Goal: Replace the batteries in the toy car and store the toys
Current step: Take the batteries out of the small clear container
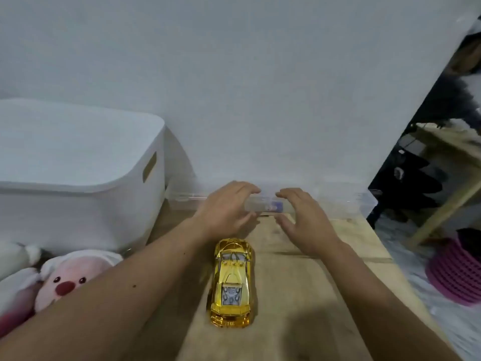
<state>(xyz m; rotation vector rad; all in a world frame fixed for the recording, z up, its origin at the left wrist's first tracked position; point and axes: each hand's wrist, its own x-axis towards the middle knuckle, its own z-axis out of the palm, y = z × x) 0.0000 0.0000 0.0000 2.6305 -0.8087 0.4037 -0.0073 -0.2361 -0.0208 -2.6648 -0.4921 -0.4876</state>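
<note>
Both hands are out at the far edge of the tabletop (299, 295), meeting around a small clear plastic case (263, 205) that sits against the wall. The left hand (225, 208) has its fingers curled over the case's left end with the thumb underneath, so it seems to be gripping it; the right hand (303, 217) cups the other end with fingers bent and slightly spread, and I cannot tell whether they press on the plastic or hover just beside it. Something pale and bluish shows through the case, too blurred to name; fresh batteries would be a fair guess. The gold toy car (232, 281) lies wheels-down in the middle of the tabletop, nearer the person, untouched, and its underside is out of view. The plush toy (70, 278) lies at the left edge beside the white storage bin (78, 162), whose lid is on. By my reckoning the job has barely started: battery swap and packing away both remain.
</note>
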